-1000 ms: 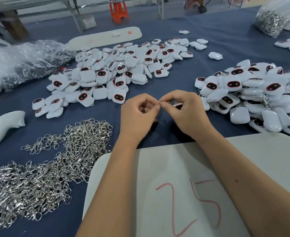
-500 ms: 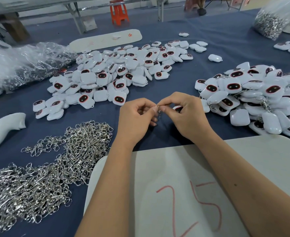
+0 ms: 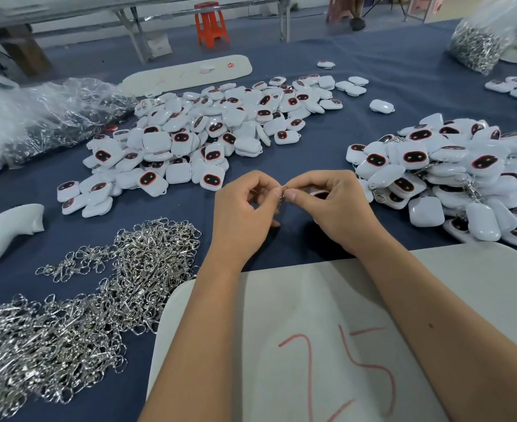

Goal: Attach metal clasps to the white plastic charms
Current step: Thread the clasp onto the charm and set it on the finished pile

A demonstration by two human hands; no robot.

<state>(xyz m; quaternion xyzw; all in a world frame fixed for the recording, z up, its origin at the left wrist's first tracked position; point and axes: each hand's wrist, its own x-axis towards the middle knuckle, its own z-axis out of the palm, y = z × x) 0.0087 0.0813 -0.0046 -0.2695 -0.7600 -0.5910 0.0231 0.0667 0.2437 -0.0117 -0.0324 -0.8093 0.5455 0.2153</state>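
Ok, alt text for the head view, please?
Two hands meet above a blue table: the left hand pinches a metal clasp, the right hand holds a white charm. Loose clasps lie left, charm piles beyond.

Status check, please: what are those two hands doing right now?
Left hand pinching metal clasp. Right hand holding white charm, mostly hidden. Both meet above blue cloth. Nothing in the way.
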